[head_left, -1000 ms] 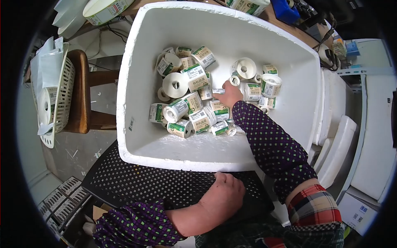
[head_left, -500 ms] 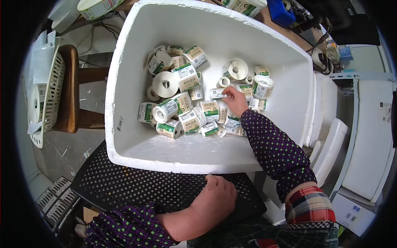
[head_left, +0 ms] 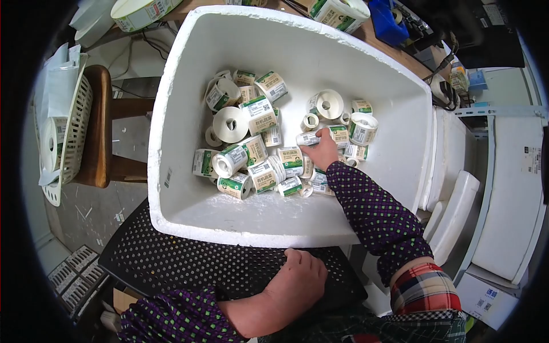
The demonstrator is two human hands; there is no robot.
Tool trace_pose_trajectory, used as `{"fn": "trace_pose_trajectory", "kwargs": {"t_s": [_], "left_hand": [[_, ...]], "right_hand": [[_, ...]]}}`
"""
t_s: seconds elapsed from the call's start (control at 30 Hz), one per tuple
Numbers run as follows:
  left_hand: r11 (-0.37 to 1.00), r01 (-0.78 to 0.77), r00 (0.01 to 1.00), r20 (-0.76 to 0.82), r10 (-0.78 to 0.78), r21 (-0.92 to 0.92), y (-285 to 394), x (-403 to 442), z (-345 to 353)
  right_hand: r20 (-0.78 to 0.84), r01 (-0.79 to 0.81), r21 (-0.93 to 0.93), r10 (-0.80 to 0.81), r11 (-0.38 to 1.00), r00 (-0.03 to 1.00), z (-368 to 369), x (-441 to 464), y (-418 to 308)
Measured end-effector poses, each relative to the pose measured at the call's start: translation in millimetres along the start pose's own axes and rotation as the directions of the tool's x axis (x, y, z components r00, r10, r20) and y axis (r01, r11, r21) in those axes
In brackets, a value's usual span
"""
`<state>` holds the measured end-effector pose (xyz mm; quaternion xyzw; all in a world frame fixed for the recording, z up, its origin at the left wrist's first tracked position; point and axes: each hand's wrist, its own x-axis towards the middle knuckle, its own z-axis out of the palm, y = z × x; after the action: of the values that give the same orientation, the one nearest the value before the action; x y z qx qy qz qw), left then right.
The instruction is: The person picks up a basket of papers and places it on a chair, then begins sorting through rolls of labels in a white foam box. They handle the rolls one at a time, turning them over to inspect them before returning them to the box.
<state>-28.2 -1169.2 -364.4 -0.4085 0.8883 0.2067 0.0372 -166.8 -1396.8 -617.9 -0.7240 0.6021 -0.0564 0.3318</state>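
Inside a large white foam box [head_left: 246, 234] lie several small rolls of green, white and tan labels. My right hand [head_left: 324, 151] reaches in from the right, its thumb and fingers closed on a slim label roll [head_left: 308, 138]. That roll is slightly tilted and partly covered by my fingertips. Close by are a label roll [head_left: 290, 160] with green print and a thicker roll [head_left: 326, 105] showing its white side. My left hand [head_left: 298, 284] is curled closed in front of the box, over a black perforated seat [head_left: 189, 257]; its palm and fingertips are hidden.
At left stand a wooden chair [head_left: 98, 126] and a cream plastic basket [head_left: 73, 128] holding a roll and bags. A desk behind the box carries more label rolls [head_left: 338, 12] and a blue holder [head_left: 387, 23]. White foam pieces [head_left: 452, 217] lean at right.
The slim label roll has turned from level to slightly tilted under my right fingers, which have shifted a little. My left hand stays put. The whole view has shifted slightly.
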Motion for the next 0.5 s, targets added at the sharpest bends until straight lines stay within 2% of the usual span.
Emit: {"fn": "trace_pose_trajectory", "kwargs": {"t_s": [0.23, 0.37, 0.43, 0.5], "left_hand": [[1.000, -0.010, 1.000, -0.002, 0.010, -0.003, -1.2, 0.0, -0.5], [1.000, -0.027, 1.000, 0.016, 0.027, -0.007, -2.9, -0.5, -4.0], [0.999, -0.033, 0.999, 0.029, 0.033, -0.003, -4.3, -1.1, -5.9], [0.999, -0.030, 0.999, 0.028, 0.029, 0.012, -3.1, -1.6, -5.3]], "right_hand": [[-0.081, -0.004, -0.146, -0.008, 0.989, 0.997, 14.0, 0.6, -3.8], [-0.087, -0.010, -0.167, -0.004, 0.986, 0.996, 10.1, 0.2, -5.3], [-0.004, 0.105, -0.258, -0.109, 0.960, 0.994, -3.7, -5.2, -8.6], [0.100, 0.218, -0.450, -0.194, 0.866, 0.976, -17.0, -5.3, -7.7]]}}
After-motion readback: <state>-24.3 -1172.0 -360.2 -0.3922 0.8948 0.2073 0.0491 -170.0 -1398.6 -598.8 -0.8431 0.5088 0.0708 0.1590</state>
